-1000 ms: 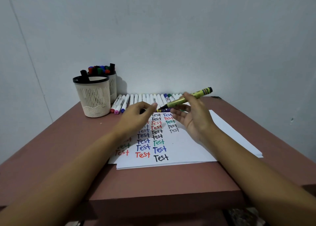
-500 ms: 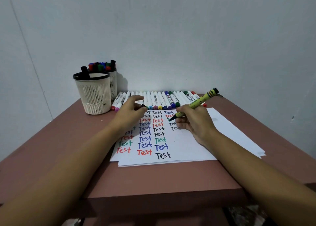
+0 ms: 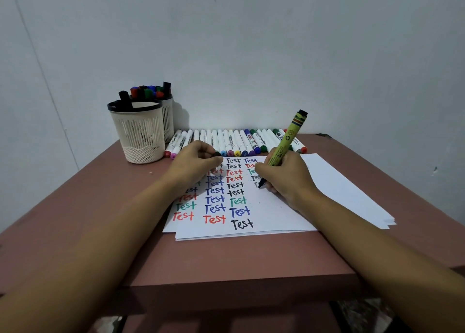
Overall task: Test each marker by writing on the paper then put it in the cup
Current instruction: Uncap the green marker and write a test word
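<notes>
Maybe halfway: paper (image 3: 327, 189) full of "Test"s, far cup (image 3: 168, 121) packed, long row of markers (image 3: 234, 143) untested. The right hand (image 3: 286, 179) has a pinching grip on the green marker (image 3: 289, 141), tip on paper; the left hand (image 3: 193, 164) pinches a dark cap (image 3: 216, 154).

Reddish-brown table (image 3: 75, 219) set against pale grey wall (image 3: 251, 43). Small dark mark (image 3: 435, 169) on wall, right side. Mottled floor (image 3: 364, 315) below.

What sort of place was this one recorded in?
Most likely a home desk or study corner, not a workshop: a reddish-brown table set against a bare white wall, a stack of paper with handwritten "Test" words, two mesh pen cups and a row of markers.
</notes>
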`<state>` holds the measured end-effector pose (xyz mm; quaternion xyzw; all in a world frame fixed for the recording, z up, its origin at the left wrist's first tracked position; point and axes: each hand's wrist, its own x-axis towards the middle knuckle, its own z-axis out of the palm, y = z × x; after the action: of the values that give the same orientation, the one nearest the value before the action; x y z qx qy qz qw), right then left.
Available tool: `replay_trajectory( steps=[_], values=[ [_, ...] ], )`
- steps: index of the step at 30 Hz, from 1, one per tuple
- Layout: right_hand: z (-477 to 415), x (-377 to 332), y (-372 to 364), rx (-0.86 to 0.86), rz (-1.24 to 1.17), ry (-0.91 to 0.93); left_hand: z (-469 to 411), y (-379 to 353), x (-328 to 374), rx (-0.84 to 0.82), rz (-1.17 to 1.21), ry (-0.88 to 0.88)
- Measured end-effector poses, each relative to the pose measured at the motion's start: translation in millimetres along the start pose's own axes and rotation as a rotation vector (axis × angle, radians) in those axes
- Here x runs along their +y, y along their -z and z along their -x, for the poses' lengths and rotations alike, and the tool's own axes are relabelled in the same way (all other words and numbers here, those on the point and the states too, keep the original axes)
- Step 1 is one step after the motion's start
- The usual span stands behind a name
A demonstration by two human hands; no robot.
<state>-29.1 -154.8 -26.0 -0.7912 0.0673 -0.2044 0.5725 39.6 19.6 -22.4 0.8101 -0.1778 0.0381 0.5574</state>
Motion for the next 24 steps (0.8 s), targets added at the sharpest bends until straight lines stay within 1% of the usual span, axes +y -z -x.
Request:
replay_trajectory(
  steps=[10, 15, 20, 24],
  values=[
    [3.4, -3.5, -0.9, -0.045, 0.032, 0.015, -1.9, 0.2, -0.5, -0.015, -0.009, 0.018],
    [2.1, -1.6, -2.0, 0.020, 0.113, 0.055, -1.0, -0.2, 0.6, -0.007, -0.008, 0.021],
    [0.4, 0.3, -1.0, 0.010, 0.040, 0.028, -1.2, -0.3, 1.1, -0.004, -0.011, 0.029],
    [2.2, -0.7, -2.1, -0.019, 0.075, 0.045, -0.7, 0.1, 1.8, -0.010, -0.011, 0.026]
  ],
)
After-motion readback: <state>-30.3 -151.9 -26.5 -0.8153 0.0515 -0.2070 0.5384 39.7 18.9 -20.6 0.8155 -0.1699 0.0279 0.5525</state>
